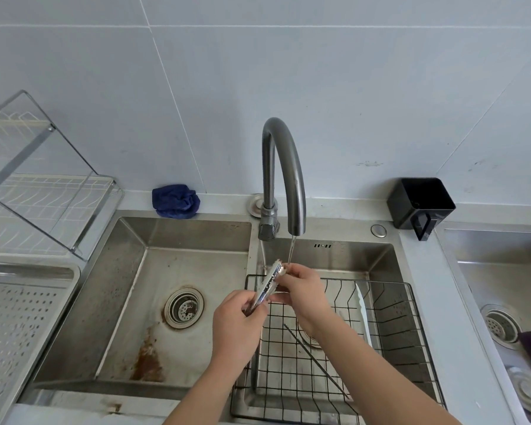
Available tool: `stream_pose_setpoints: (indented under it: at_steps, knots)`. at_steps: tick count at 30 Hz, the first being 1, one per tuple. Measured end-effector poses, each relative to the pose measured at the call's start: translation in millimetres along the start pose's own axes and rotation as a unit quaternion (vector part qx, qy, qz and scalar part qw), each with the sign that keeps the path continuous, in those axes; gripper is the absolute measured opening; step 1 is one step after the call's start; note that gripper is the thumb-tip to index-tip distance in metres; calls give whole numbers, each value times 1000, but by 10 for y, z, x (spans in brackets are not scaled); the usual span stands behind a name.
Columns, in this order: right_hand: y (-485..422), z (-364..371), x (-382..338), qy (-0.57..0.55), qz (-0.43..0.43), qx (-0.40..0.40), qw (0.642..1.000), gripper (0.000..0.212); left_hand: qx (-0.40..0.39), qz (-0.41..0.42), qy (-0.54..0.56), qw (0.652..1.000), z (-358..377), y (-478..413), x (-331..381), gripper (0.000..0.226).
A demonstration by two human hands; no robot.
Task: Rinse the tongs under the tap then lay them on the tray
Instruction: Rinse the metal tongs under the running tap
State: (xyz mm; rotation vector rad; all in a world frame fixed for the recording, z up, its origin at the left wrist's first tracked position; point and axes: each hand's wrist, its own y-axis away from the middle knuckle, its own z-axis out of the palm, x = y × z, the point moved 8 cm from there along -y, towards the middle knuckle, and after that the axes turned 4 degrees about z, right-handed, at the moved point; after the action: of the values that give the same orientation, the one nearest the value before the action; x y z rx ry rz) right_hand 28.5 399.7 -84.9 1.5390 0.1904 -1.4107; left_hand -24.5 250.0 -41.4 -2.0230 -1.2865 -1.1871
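Shiny metal tongs (269,282) slant up toward the thin stream of water falling from the curved grey tap (284,176). My left hand (236,326) grips their lower handle end. My right hand (304,289) pinches and rubs the upper tip end, right at the water. Both hands are over the right sink basin, above a black wire basket (380,348). The perforated metal tray (16,326) lies at the far left on the counter.
The left sink basin (166,302) has a rusty drain and stains. The basket holds a white knife-like utensil (362,308) and chopsticks (316,360). There is a wire dish rack (43,191) at the back left, a blue cloth (175,200), a black container (420,204), and another sink (503,302) at the right.
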Motion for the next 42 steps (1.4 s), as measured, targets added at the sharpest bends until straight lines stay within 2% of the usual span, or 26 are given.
stream_pose_setpoints:
  at_steps: [5,9,14,18,22,25,30,35,38,40,42]
  knots:
    - [-6,-63,-24,22,-7,57,998,41,5,13,3,1000,21,-5,59,16]
    - [39,20,3,-21,2,-9,1000,20,7,16,6,1000,0,-23,39,17]
    - [58,-58,-42,1,-27,76,997,21,16,41,-18,999,-9,18,128,16]
    - [61,-62,-28,9,-50,98,994,26,23,76,-39,996,-28,81,215,19]
    - [-9,-3,27,2,-28,60,998,33,30,64,-44,997,-65,108,188,17]
    - [-12,59,44,-24,-19,14,999,24,30,44,-35,998,-111,70,117,20]
    - [-2,39,38,-38,-22,56,997,33,30,34,-16,999,-78,77,96,15]
    - [17,38,20,-58,-7,26,998,16,29,26,-4,999,-63,77,45,19]
    - [38,-36,-16,-44,-27,61,997,30,20,8,14,1000,-6,81,37,20]
    - [34,-7,2,-31,-19,53,998,32,19,0,19,1000,26,91,18,20]
    - [27,26,30,-36,-9,19,999,24,20,-12,32,999,29,84,-18,20]
